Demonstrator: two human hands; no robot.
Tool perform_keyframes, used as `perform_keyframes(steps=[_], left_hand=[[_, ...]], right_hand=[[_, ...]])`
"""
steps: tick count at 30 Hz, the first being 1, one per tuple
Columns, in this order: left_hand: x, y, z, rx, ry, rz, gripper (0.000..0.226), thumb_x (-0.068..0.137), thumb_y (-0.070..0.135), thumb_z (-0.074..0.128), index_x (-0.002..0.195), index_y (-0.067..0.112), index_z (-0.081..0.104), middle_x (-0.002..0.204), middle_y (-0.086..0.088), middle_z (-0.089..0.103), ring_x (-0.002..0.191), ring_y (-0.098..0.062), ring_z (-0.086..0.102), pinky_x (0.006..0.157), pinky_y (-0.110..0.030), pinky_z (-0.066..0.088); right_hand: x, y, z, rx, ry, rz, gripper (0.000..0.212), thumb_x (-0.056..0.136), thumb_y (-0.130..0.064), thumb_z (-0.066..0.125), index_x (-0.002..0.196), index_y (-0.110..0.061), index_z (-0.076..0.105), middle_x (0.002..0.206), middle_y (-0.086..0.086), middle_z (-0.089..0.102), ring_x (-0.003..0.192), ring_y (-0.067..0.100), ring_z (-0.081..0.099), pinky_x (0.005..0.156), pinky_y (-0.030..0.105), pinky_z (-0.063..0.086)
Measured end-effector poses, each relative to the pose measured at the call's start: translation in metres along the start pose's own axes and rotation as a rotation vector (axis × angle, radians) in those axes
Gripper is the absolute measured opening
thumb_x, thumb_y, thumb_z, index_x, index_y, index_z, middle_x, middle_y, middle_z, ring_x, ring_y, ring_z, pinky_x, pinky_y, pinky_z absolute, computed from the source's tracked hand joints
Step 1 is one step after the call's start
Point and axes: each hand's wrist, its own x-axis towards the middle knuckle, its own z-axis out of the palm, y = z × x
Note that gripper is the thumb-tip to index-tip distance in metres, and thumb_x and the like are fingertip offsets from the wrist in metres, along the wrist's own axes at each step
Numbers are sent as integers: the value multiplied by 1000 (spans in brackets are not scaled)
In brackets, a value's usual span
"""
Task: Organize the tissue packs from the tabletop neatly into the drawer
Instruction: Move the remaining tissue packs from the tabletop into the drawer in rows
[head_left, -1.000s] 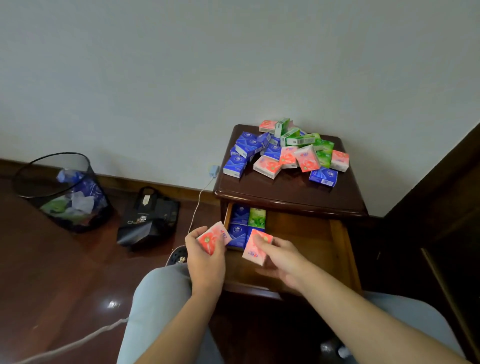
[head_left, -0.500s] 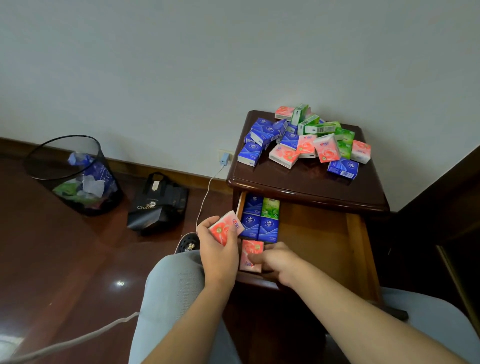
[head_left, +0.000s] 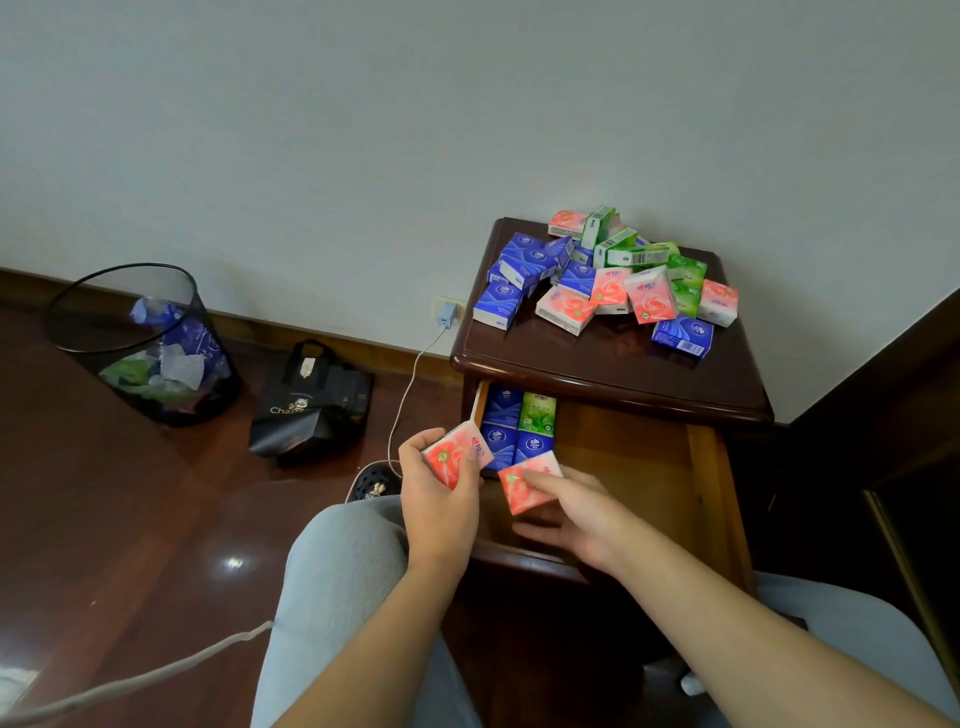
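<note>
A heap of blue, green and pink tissue packs (head_left: 605, 283) lies on the dark wooden nightstand top (head_left: 613, 369). Below it the drawer (head_left: 706, 473) stands pulled out, with blue packs (head_left: 501, 421) and a green pack (head_left: 537, 413) lined up at its left side. My left hand (head_left: 436, 488) grips a pink pack (head_left: 456, 456) just left of the drawer's front corner. My right hand (head_left: 571, 512) holds another pink pack (head_left: 527, 486) inside the drawer, tilted, right in front of the blue packs.
A black mesh waste bin (head_left: 140, 343) with scraps stands on the floor at the left. A black bag (head_left: 311, 405) lies beside it. A white charger cable (head_left: 410, 384) runs from the wall socket to the floor. My grey-trousered knees flank the nightstand.
My right hand lowered its pink pack into the drawer, then lifted and tilted it beside the blue packs. My left hand kept hold of its pack. The camera shifted a little.
</note>
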Motion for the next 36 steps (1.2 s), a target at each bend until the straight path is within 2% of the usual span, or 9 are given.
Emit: perform_keyframes(steps=[5, 9, 13, 16, 20, 24, 30, 34, 36], left_hand=[[1, 0, 0, -4, 8, -21, 40, 94, 29, 76, 118, 42, 47, 114, 16, 60, 100, 20, 59, 60, -11, 55], [0, 1, -1, -20, 21, -25, 38, 95, 28, 75, 118, 40, 47, 114, 15, 60, 100, 17, 61, 61, -12, 56], [-1, 1, -1, -38, 27, -16, 37, 96, 22, 74, 120, 34, 49, 114, 14, 61, 100, 19, 60, 60, -8, 53], [-1, 2, -1, -54, 36, -5, 36, 97, 18, 73, 122, 30, 50, 112, 12, 62, 97, 17, 62, 59, -8, 53], [-2, 3, -2, -70, 29, -11, 37, 97, 19, 73, 122, 30, 50, 112, 13, 61, 97, 19, 61, 58, -7, 52], [-2, 2, -2, -84, 28, -18, 36, 97, 20, 73, 122, 31, 50, 113, 13, 61, 99, 18, 61, 58, -8, 53], [0, 1, -1, -80, 20, -40, 38, 96, 21, 74, 122, 35, 49, 115, 15, 60, 100, 21, 59, 58, -9, 54], [-1, 2, 0, -79, 9, -43, 35, 96, 24, 74, 120, 36, 51, 112, 15, 63, 101, 19, 60, 58, -11, 55], [-2, 4, 1, -66, 1, -34, 29, 98, 27, 71, 119, 35, 53, 110, 15, 65, 101, 17, 62, 59, -11, 55]], right_hand=[[2, 6, 8, -156, 99, -73, 52, 75, -16, 93, 121, -13, 68, 112, 7, 79, 105, 24, 76, 93, 42, 61], [0, 7, 14, -205, 96, -5, 30, 88, -33, 83, 114, -24, 71, 107, 3, 80, 101, 24, 75, 75, 38, 59], [1, 10, 22, -296, 54, 34, 34, 92, -12, 79, 124, -9, 67, 112, 14, 77, 100, 31, 76, 67, 40, 62], [10, 16, 30, -355, 99, 44, 39, 83, 0, 84, 119, 1, 70, 112, 18, 77, 101, 32, 76, 81, 45, 64], [22, 22, 38, -482, 182, 59, 45, 79, -11, 91, 117, -2, 70, 111, 15, 77, 104, 30, 75, 99, 48, 59], [29, 21, 42, -463, 228, 82, 49, 76, -9, 93, 117, -5, 65, 108, 14, 77, 92, 29, 78, 84, 48, 65], [29, 21, 47, -332, 292, 65, 29, 78, 0, 89, 85, -9, 62, 106, 16, 75, 92, 34, 76, 58, 40, 62], [25, 20, 48, -305, 286, 63, 21, 82, -3, 87, 83, -9, 67, 108, 19, 76, 96, 37, 76, 68, 44, 63], [21, 16, 47, -475, 290, 28, 16, 85, -17, 86, 81, -15, 71, 102, 14, 78, 91, 33, 76, 77, 45, 65]])
